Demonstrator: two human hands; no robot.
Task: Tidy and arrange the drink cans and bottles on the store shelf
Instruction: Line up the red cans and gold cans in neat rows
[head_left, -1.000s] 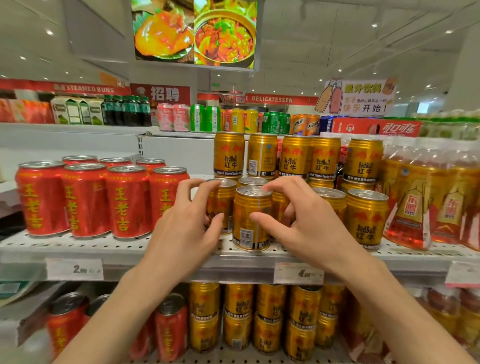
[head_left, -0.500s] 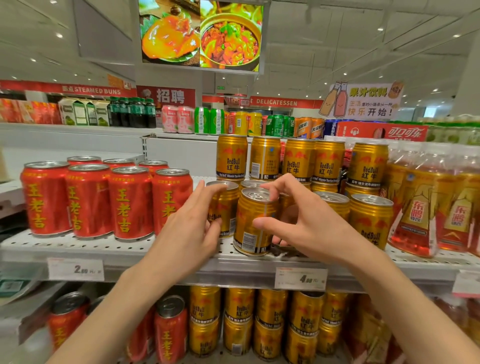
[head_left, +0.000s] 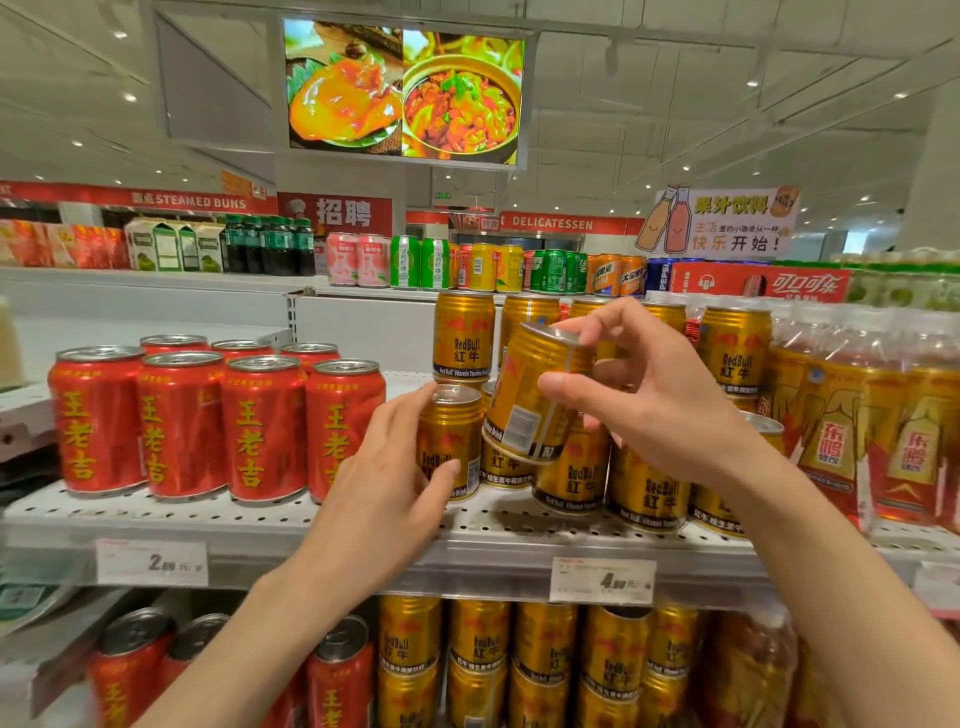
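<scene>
My right hand (head_left: 660, 395) grips a gold Red Bull can (head_left: 535, 389) by its top and side and holds it tilted above the shelf. My left hand (head_left: 384, 478) wraps its fingers and thumb around another gold can (head_left: 451, 431) that stands upright at the left end of the gold group. More gold cans (head_left: 647, 488) stand behind and to the right, some stacked two high (head_left: 464, 335). Several red cans (head_left: 182, 421) stand in rows to the left on the white perforated shelf (head_left: 363, 519).
Orange drink bottles (head_left: 836, 415) crowd the shelf's right end. The shelf below holds stacked gold cans (head_left: 478, 654) and red cans (head_left: 337, 670). Price tags (head_left: 602, 579) hang on the shelf edge. Mixed cans and cartons (head_left: 415, 262) line the top shelf behind.
My right hand has lifted the front gold can off the shelf and tipped it. My left hand has closed around the neighbouring gold can.
</scene>
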